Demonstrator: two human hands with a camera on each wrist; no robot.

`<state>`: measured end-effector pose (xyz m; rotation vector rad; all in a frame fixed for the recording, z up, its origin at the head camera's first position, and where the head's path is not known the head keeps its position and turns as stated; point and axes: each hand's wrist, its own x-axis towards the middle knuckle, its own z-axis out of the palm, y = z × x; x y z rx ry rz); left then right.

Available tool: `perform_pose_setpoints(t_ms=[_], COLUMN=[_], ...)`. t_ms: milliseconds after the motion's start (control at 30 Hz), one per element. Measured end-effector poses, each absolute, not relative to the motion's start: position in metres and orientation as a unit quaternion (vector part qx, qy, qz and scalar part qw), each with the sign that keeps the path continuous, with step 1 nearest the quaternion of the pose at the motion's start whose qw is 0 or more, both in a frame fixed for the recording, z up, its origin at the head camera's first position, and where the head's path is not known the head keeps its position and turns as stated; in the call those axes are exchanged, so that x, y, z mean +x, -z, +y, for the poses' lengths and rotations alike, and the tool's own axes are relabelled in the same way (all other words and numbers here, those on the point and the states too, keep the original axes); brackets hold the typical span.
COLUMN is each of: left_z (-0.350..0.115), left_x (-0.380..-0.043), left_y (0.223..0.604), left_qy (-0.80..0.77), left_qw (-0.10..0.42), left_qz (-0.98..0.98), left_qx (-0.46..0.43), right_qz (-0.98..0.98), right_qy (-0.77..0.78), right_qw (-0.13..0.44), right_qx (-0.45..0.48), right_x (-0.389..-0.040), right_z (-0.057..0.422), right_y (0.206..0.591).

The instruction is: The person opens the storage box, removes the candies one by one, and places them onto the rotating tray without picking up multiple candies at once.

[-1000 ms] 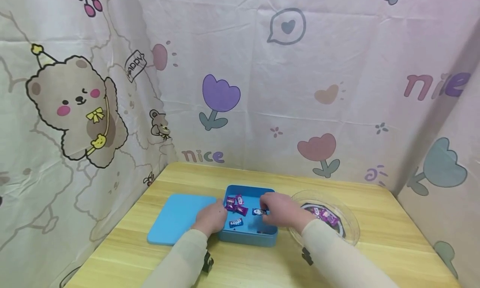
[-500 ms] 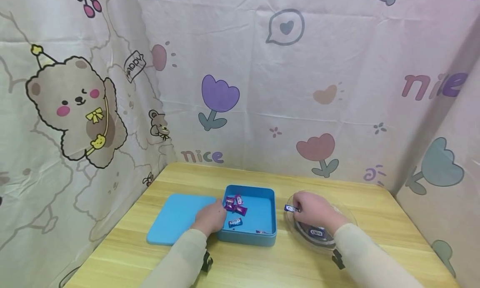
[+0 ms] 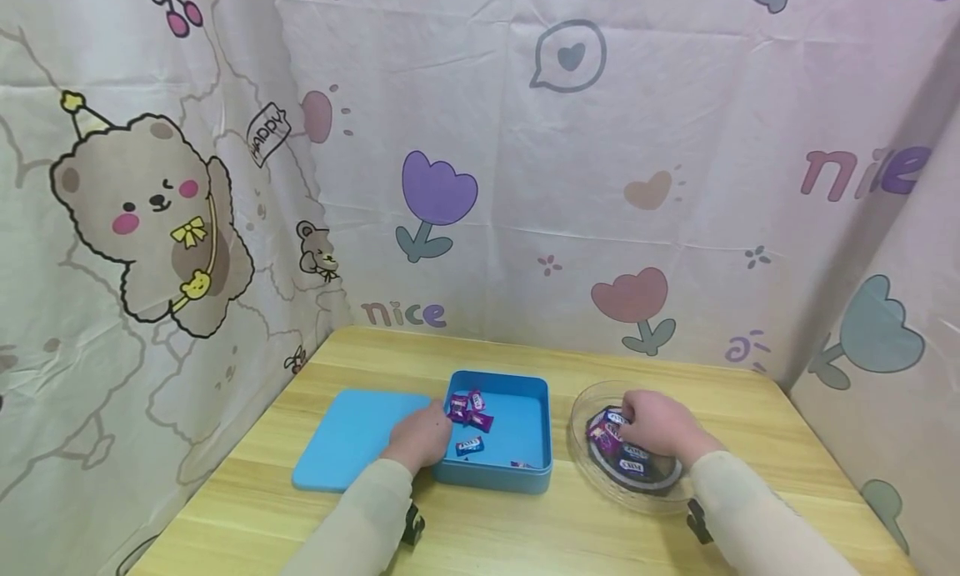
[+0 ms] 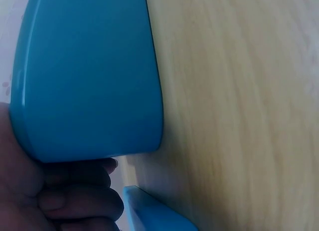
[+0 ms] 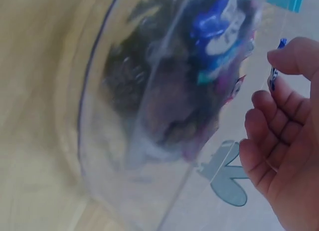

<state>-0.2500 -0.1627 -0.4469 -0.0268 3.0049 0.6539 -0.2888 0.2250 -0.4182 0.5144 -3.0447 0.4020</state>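
Observation:
On the table stands a blue lidless box (image 3: 491, 478) with several purple wrapped candies (image 3: 480, 422) and a blue one (image 3: 470, 447) inside. My left hand (image 3: 420, 434) grips the box's left wall; in the left wrist view its fingers lie curled against the outside. Over the round clear plastic bowl (image 3: 581, 468) is my right hand (image 3: 663, 426). It pinches a small blue-and-white wrapped candy (image 5: 275, 69) between thumb and index finger in the right wrist view. More wrapped candies (image 3: 632, 468), blue and purple, lie in the bowl below the hand.
A flat light-blue lid (image 3: 348, 438) lies left of the box, partly behind the left hand. The wooden table (image 3: 495, 534) meets a patterned cloth (image 3: 517, 226) at the back, with more cloth at the sides.
My right hand has moved right, from over the blue box to over the clear bowl, with a blue candy at its fingertips. The left hand has stayed at the box.

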Motion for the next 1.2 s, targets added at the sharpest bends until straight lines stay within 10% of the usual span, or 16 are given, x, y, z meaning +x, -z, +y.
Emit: perform_pose_setpoints(t_ms=[1200], left_z=[-0.161], left_x=[-0.249], left_y=[0.446], left_qy=[-0.213], left_qw=[0.031], left_qz=[0.976], left_qx=[-0.008], right_qz=[-0.972], right_qy=[-0.137], right_qw=[0.043], right_qx=[0.187], right_x=[-0.288], right_z=[0.198], right_y=[0.409])
